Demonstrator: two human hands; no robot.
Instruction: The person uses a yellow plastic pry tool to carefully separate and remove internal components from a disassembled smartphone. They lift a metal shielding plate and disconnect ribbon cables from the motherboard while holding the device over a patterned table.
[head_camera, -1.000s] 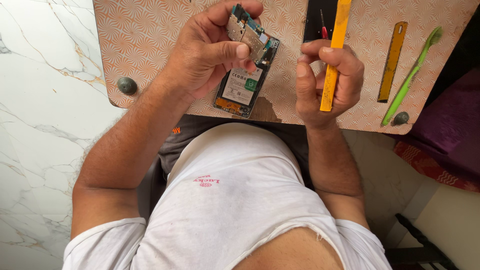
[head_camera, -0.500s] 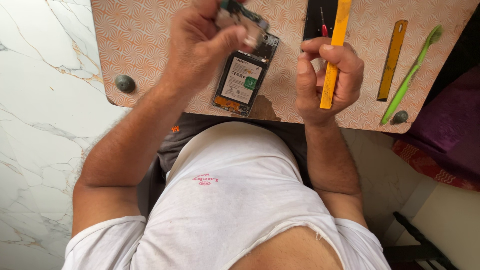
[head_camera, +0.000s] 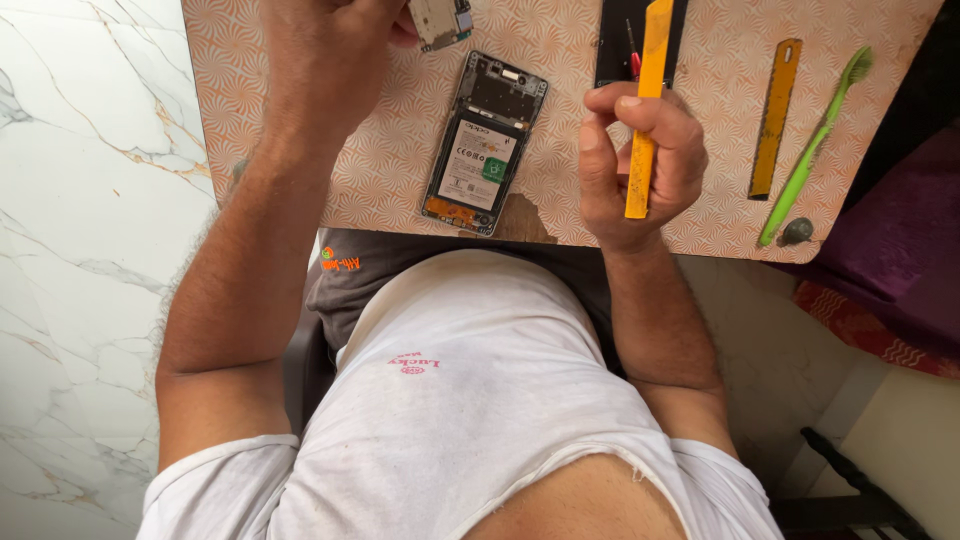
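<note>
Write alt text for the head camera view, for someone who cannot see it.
Seen from above, a seated person's left hand lifts a small circuit board above an opened phone lying on a patterned table, while the right hand grips a yellow pry tool. A second yellow tool and a green toothbrush lie to the right.

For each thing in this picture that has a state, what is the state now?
Phone: opened, back cover off, battery showing, lying flat on the table.
Circuit board: out of the phone, held by the left hand.
Yellow pry tool: held upright in the right hand.
Yellow ruler: lying flat, untouched.
Green toothbrush: lying flat, untouched.
</note>
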